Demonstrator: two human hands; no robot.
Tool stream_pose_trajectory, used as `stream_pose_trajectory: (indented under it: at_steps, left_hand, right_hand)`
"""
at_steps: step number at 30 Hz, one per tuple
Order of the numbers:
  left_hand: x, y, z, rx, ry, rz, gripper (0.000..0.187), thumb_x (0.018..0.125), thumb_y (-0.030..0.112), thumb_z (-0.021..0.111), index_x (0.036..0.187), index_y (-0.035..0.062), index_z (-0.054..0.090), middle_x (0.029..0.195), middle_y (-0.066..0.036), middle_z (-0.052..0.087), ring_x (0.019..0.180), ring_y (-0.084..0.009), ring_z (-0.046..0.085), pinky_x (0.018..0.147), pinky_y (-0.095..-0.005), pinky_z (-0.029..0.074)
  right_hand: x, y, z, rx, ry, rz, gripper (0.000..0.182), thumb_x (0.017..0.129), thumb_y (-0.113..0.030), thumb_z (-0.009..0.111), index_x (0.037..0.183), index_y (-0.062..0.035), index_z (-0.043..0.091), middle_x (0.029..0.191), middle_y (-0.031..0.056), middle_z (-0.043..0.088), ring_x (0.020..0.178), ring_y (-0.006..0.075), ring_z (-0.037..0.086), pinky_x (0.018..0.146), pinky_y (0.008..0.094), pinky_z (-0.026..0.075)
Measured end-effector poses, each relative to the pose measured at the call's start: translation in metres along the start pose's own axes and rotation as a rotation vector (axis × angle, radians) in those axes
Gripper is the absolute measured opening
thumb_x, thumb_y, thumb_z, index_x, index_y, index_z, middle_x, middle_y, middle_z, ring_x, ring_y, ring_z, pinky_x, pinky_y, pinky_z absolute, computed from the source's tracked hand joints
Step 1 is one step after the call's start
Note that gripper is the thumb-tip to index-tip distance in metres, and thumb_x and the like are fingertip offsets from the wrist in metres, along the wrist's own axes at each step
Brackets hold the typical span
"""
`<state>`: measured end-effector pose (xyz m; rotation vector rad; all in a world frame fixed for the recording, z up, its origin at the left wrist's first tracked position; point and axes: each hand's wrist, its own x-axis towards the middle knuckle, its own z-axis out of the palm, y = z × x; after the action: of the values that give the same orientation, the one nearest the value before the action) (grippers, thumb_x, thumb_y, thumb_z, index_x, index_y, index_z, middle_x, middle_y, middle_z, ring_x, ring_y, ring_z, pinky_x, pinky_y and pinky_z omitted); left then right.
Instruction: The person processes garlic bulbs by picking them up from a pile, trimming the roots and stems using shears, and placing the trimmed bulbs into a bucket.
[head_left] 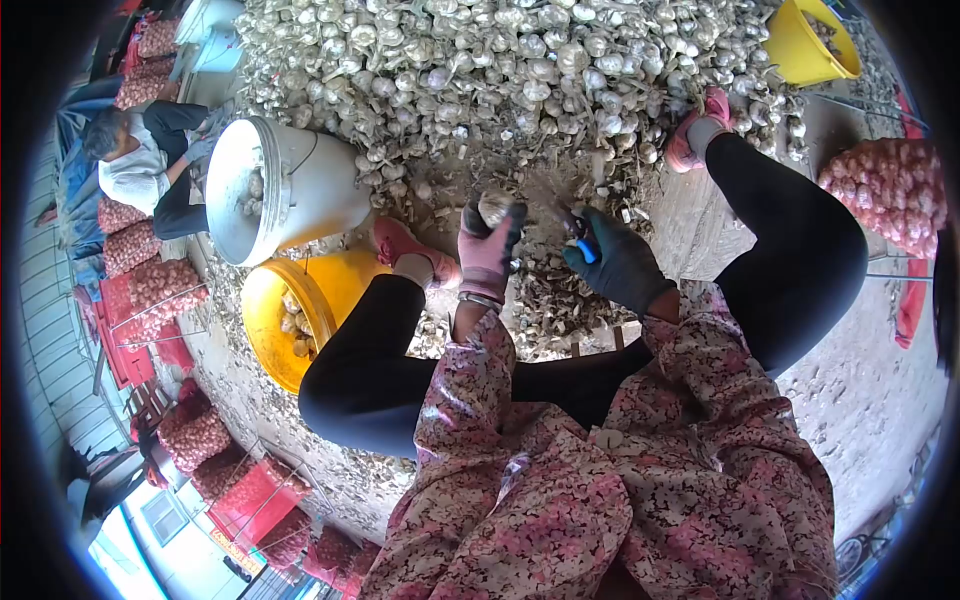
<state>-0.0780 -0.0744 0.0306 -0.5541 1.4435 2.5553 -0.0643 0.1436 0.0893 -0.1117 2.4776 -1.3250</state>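
Note:
In a pink and dark glove, my left hand point(488, 247) holds a garlic bulb point(495, 207) between its fingers. My right hand point(619, 262), in a dark grey glove, is closed around a cutting tool with a blue handle point(586, 250); its dark metal end points up and left, toward the bulb but apart from it. Both hands are above the floor between my knees. Beneath them lie garlic stems and scraps point(560, 298). A large heap of garlic bulbs point(520, 70) spreads out beyond my hands.
A white bucket point(325, 185) and a yellow bucket point(345, 285), both holding some garlic, lean at my left. Another yellow bucket point(790, 45) stands at the upper right. Garlic fills a red net sack point(885, 195) at the right. Another person point(140, 175) sits at the upper left near several sacks.

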Motion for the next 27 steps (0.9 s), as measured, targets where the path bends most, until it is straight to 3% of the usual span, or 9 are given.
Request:
stream_pose_trajectory:
  at_steps: [4,9,11,14,19,23,25,26,27]
  left_hand:
    - [-0.012,-0.005,0.015,0.498,0.053,0.18,0.066,0.066,-0.003,0.074,0.127,0.0029,0.047,0.116,-0.011,0.058,0.108,-0.0191,0.057,0.091,-0.0344,0.049]
    - [-0.015,-0.005,0.01,1.053,0.106,0.237,0.065,0.065,0.006,0.081,0.122,0.0014,0.051,0.109,-0.011,0.062,0.097,-0.0184,0.062,0.085,-0.0296,0.051]
    - [-0.028,0.018,0.031,1.314,0.129,0.216,0.062,0.062,0.019,0.081,0.117,0.0028,0.056,0.107,-0.018,0.062,0.099,-0.0313,0.062,0.085,-0.0388,0.05]
    - [-0.029,0.004,0.01,1.259,0.111,0.216,0.057,0.066,0.013,0.082,0.115,-0.0007,0.056,0.105,-0.012,0.064,0.097,-0.018,0.062,0.081,-0.0309,0.051]
    - [-0.043,-0.003,0.009,0.552,-0.071,0.045,0.055,0.07,0.001,0.077,0.12,-0.0013,0.054,0.113,-0.01,0.064,0.103,-0.0173,0.062,0.088,-0.0313,0.051]
    - [-0.035,-0.011,-0.015,0.327,-0.207,0.243,0.057,0.073,-0.005,0.074,0.126,-0.0004,0.051,0.113,-0.01,0.062,0.102,-0.019,0.062,0.093,-0.0327,0.05]
    - [-0.031,-0.01,-0.035,-0.207,-0.203,0.051,0.054,0.077,-0.005,0.07,0.127,0.0011,0.05,0.11,-0.009,0.061,0.099,-0.0191,0.062,0.092,-0.0333,0.051]
    - [-0.03,-0.008,-0.046,-0.227,-0.053,-0.012,0.048,0.081,-0.004,0.066,0.126,0.0043,0.052,0.108,-0.008,0.061,0.097,-0.0175,0.06,0.089,-0.0342,0.053]
    - [-0.023,-0.016,-0.063,0.173,0.029,0.279,0.037,0.086,-0.001,0.061,0.122,0.0062,0.054,0.107,-0.006,0.061,0.098,-0.0165,0.059,0.086,-0.0339,0.052]
  right_hand:
    - [0.001,-0.002,0.001,-0.36,0.01,-0.213,0.068,0.076,-0.034,0.072,0.128,0.0018,0.045,0.089,0.0145,0.061,0.083,0.0314,0.06,0.076,0.0436,0.047]
    - [0.002,0.0,0.01,-0.546,-0.104,-0.153,0.078,0.075,-0.034,0.072,0.134,0.0043,0.039,0.095,0.0162,0.059,0.089,0.0328,0.058,0.08,0.0446,0.045]
    - [0.001,0.011,0.024,-0.508,-0.094,-0.149,0.077,0.074,-0.036,0.073,0.132,0.003,0.041,0.094,0.0167,0.06,0.086,0.0328,0.06,0.078,0.0451,0.046]
    - [0.001,0.017,0.032,-0.467,-0.155,-0.111,0.069,0.074,-0.037,0.072,0.126,0.0003,0.048,0.092,0.0179,0.061,0.082,0.0341,0.063,0.075,0.0471,0.048]
    - [0.021,0.041,0.038,-0.452,-0.412,0.131,0.042,0.081,-0.032,0.064,0.111,-0.0037,0.059,0.09,0.0193,0.064,0.083,0.0355,0.065,0.076,0.0491,0.05]
    - [0.023,0.045,0.031,-0.39,-0.3,0.145,0.023,0.088,-0.025,0.059,0.095,-0.0026,0.062,0.086,0.0166,0.066,0.074,0.0293,0.066,0.067,0.0429,0.052]
    - [0.034,0.033,0.022,0.301,-0.399,0.537,0.024,0.088,-0.025,0.063,0.091,-0.002,0.061,0.082,0.011,0.066,0.064,0.0177,0.064,0.06,0.033,0.052]
    - [0.04,0.042,0.017,0.624,-0.416,0.397,0.026,0.087,-0.027,0.067,0.093,-0.0031,0.059,0.078,0.0064,0.064,0.059,0.0104,0.061,0.055,0.0263,0.05]
    - [0.041,0.023,0.012,0.985,-0.275,0.512,0.027,0.086,-0.028,0.068,0.095,-0.0041,0.059,0.077,0.0063,0.064,0.059,0.0129,0.062,0.054,0.0291,0.051]
